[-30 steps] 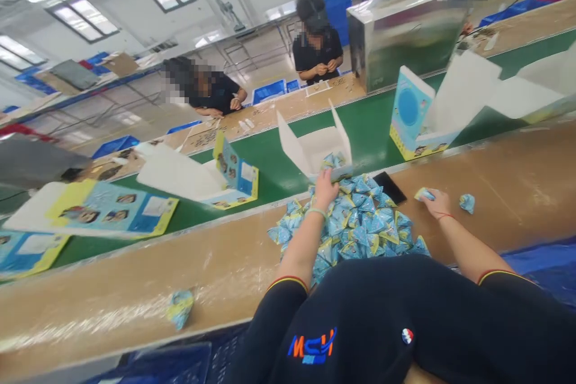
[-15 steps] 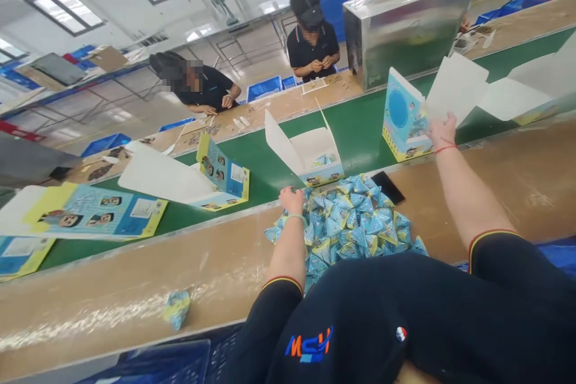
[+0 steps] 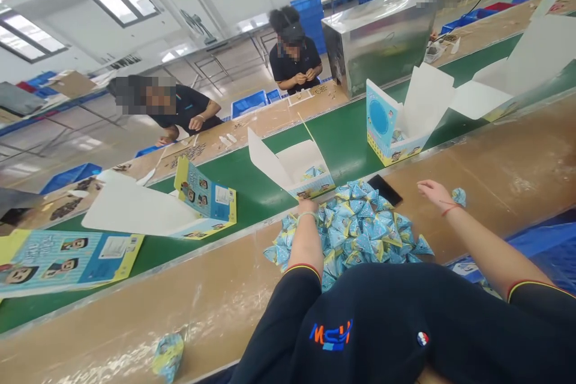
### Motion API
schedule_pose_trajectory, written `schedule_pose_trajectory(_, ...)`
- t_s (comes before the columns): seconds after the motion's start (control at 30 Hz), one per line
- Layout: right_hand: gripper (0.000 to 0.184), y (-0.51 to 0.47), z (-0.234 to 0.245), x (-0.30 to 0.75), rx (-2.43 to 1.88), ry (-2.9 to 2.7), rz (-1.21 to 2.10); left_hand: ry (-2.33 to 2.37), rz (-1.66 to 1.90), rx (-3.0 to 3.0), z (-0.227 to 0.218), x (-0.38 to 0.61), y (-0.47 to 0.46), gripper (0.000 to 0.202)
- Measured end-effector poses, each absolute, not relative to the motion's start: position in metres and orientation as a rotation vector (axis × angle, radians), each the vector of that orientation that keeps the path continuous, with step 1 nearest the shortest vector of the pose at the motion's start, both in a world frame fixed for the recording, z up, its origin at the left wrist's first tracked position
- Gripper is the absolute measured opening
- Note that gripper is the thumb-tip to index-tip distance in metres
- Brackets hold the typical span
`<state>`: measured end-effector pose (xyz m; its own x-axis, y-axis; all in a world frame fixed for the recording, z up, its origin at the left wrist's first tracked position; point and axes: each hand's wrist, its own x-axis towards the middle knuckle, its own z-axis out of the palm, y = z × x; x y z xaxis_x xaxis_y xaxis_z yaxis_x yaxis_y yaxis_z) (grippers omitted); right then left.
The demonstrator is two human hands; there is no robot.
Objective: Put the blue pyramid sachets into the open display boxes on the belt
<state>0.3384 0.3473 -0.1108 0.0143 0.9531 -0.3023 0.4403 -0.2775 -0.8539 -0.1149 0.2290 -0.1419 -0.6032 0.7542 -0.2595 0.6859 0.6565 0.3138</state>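
Observation:
My left hand (image 3: 308,206) is at the front wall of an open white-lined box (image 3: 317,183), at the back-left edge of a heap of blue and yellow pyramid packets (image 3: 355,228). Its fingers are mostly hidden, so I cannot tell whether it grips anything. Several packets lie inside that box. My right hand (image 3: 434,192) is over the brown tabletop, right of the heap, fingers loosely stretched out and nothing visible in them. Just beyond its wrist lies a single packet (image 3: 459,196). Farther back stands another open box (image 3: 380,123) with packets in it.
A green belt (image 3: 252,162) runs along the table, carrying more open boxes (image 3: 211,192). A black phone (image 3: 384,190) lies behind the heap. One packet (image 3: 168,355) is at front left. Co-workers sit opposite, beside a metal housing (image 3: 382,42).
My right hand has left the right-hand box and come back over the tabletop. My left hand has shifted slightly, closer against the middle box. The view has tilted and moved.

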Motion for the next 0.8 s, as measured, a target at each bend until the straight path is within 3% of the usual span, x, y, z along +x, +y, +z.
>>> schedule_pose_trajectory(0.17, 0.012, 0.341, -0.106, 0.336, -1.725, -1.54, 1.104, 2.506, 0.284, 1.235, -0.132, -0.088, 0.216, 0.018)
schedule_pose_trajectory(0.3, 0.016, 0.335, -0.1, 0.315, -1.598, -1.672, 0.99, 2.421, 0.474, 1.524, -0.111, -0.074, 0.189, 0.028)
schedule_pose_trajectory(0.4, 0.025, 0.32, -0.093, 0.283, -1.317, -1.838, 0.965, 2.331, 0.861, 1.653, -0.098, -0.051, 0.167, 0.027)
schedule_pose_trajectory(0.43, 0.033, 0.312, -0.09, 0.271, -1.175, -1.902, 1.024, 2.277, 1.064, 1.659, -0.094, -0.038, 0.161, 0.025)
schedule_pose_trajectory(0.5, 0.067, 0.294, -0.081, 0.246, -0.877, -1.999, 1.245, 2.094, 1.431, 1.615, -0.086, -0.007, 0.15, 0.022)
schedule_pose_trajectory(0.57, 0.106, 0.276, -0.073, 0.227, -0.64, -2.057, 1.462, 1.874, 1.6, 1.542, -0.078, 0.027, 0.143, 0.024)
schedule_pose_trajectory(0.6, 0.116, 0.268, -0.068, 0.221, -0.565, -2.078, 1.539, 1.783, 1.639, 1.503, -0.073, 0.042, 0.14, 0.025)
schedule_pose_trajectory(0.67, 0.118, 0.257, -0.061, 0.216, -0.5, -2.108, 1.633, 1.684, 1.686, 1.441, -0.064, 0.065, 0.137, 0.025)
schedule_pose_trajectory(0.8, 0.103, 0.247, -0.051, 0.222, -0.587, -2.047, 1.683, 1.683, 1.613, 1.433, -0.053, 0.081, 0.137, 0.024)
